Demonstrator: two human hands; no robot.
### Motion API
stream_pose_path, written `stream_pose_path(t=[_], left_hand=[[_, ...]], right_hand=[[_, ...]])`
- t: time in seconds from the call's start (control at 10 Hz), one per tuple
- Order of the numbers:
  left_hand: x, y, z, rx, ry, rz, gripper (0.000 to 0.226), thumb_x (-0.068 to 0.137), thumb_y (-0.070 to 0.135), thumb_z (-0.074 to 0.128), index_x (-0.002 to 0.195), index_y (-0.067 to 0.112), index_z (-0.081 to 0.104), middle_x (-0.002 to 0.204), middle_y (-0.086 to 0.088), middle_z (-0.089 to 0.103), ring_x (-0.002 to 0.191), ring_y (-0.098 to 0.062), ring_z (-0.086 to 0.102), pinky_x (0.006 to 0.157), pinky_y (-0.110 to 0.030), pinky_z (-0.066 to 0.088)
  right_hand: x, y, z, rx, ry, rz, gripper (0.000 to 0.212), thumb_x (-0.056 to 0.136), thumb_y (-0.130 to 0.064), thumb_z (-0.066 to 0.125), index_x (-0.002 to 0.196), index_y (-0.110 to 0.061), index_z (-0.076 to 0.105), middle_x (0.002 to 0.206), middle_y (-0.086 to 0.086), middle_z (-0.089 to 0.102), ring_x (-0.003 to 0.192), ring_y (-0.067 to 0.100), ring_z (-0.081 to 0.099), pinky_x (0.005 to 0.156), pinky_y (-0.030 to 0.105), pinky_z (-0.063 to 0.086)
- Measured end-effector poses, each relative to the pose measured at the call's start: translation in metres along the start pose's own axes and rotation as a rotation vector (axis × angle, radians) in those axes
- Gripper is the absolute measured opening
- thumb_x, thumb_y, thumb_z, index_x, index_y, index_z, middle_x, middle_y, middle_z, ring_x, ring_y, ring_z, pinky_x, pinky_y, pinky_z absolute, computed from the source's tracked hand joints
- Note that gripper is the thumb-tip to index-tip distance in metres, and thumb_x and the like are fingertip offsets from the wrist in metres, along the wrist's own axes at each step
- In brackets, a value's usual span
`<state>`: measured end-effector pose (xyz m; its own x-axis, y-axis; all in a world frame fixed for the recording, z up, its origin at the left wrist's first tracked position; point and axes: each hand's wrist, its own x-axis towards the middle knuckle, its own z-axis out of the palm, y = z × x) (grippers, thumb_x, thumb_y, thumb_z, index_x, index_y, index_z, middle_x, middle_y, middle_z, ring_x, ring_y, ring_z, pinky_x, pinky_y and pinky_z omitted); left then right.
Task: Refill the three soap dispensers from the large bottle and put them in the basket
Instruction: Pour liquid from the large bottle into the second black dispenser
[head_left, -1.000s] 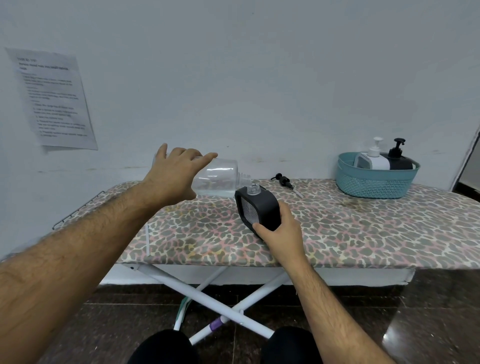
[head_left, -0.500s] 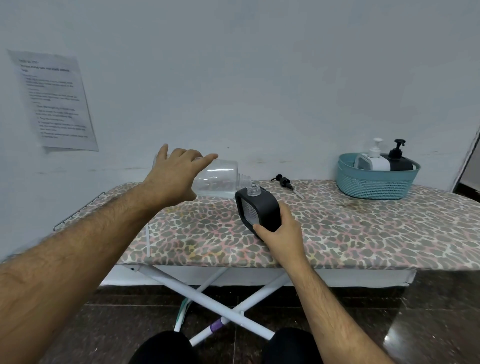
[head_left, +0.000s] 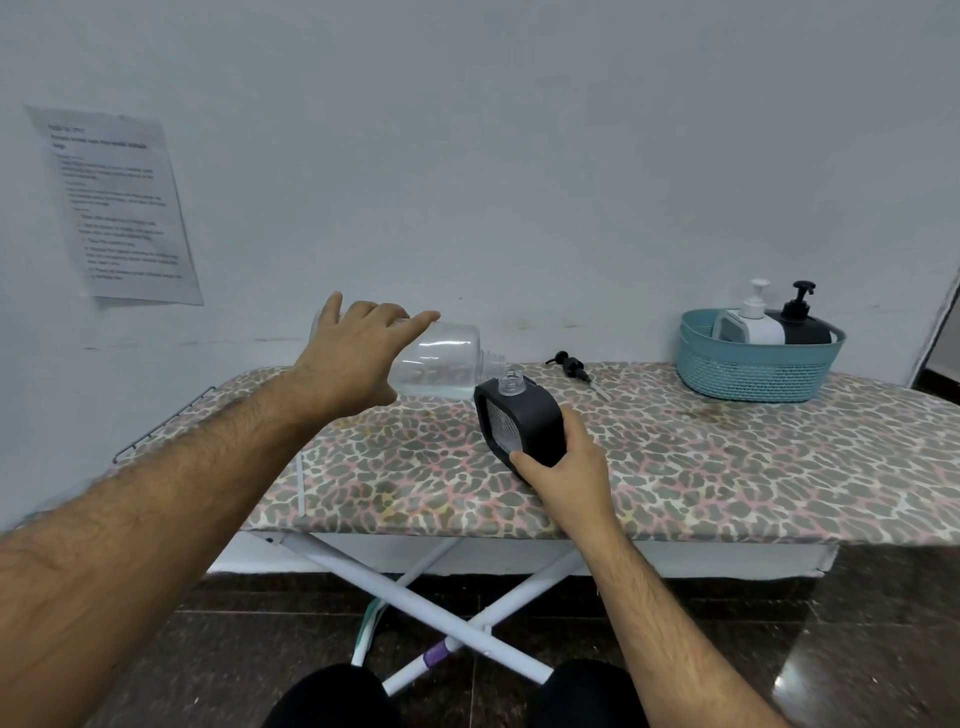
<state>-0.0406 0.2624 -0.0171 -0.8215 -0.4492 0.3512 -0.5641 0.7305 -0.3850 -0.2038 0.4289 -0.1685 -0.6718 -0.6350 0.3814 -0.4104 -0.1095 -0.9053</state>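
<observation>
My left hand (head_left: 353, 361) grips the large clear bottle (head_left: 444, 358) and holds it tipped on its side, its open mouth at the clear neck of a black soap dispenser (head_left: 522, 423). A little clear liquid lies along the bottle's lower side. My right hand (head_left: 563, 470) holds the black dispenser by its lower end, tilted on the ironing board (head_left: 701, 462). The dispenser's black pump (head_left: 571, 366) lies loose on the board behind it. A white dispenser (head_left: 750, 325) and a second black dispenser (head_left: 797, 325) stand in the teal basket (head_left: 753, 369) at the far right.
The ironing board has a leopard-print cover and white crossed legs (head_left: 436, 613) over a dark tiled floor. A printed sheet (head_left: 111, 208) is taped to the white wall on the left. My knees show at the bottom edge.
</observation>
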Motion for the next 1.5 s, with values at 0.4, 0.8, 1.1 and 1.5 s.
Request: stream_pose_path(t=[0.4,0.8,1.1,1.5], left_hand=[[0.0019,0.0008,-0.0008,0.020,0.004,0.004,0.101,0.079,0.036,0.079,0.154,0.037,0.011,0.153,-0.001,0.038,0.140,-0.026,0.034,0.119,-0.059,0.012],[0.0032,-0.0005,-0.0015,0.023,0.011,0.013,0.101,0.078,0.035,0.080,0.154,0.038,0.013,0.152,0.000,0.038,0.140,-0.026,0.034,0.119,-0.059,0.012],[0.0031,-0.0008,-0.0026,0.032,0.010,0.014,0.101,0.079,0.036,0.079,0.154,0.038,0.011,0.152,0.001,0.038,0.140,-0.025,0.034,0.119,-0.059,0.011],[0.0062,0.0010,-0.0022,0.038,0.013,0.015,0.102,0.078,0.034,0.080,0.154,0.038,0.012,0.151,0.000,0.039,0.139,-0.025,0.035,0.118,-0.060,0.012]], right_hand=[[-0.0005,-0.0018,-0.0004,-0.014,-0.001,0.003,0.051,0.081,-0.020,0.078,0.118,-0.040,0.050,0.102,-0.025,0.064,0.093,-0.013,0.060,0.072,0.006,0.047],[-0.0002,-0.0003,-0.0006,0.001,-0.001,0.018,0.049,0.081,-0.020,0.077,0.118,-0.039,0.053,0.101,-0.021,0.067,0.089,-0.006,0.064,0.070,0.020,0.056],[-0.0009,-0.0020,-0.0010,-0.018,-0.003,0.022,0.047,0.081,-0.019,0.077,0.115,-0.040,0.051,0.101,-0.021,0.066,0.090,-0.009,0.062,0.068,0.009,0.049],[0.0017,-0.0035,-0.0024,-0.013,-0.018,0.039,0.050,0.081,-0.019,0.076,0.115,-0.042,0.048,0.102,-0.024,0.064,0.093,-0.007,0.062,0.077,0.019,0.052]])
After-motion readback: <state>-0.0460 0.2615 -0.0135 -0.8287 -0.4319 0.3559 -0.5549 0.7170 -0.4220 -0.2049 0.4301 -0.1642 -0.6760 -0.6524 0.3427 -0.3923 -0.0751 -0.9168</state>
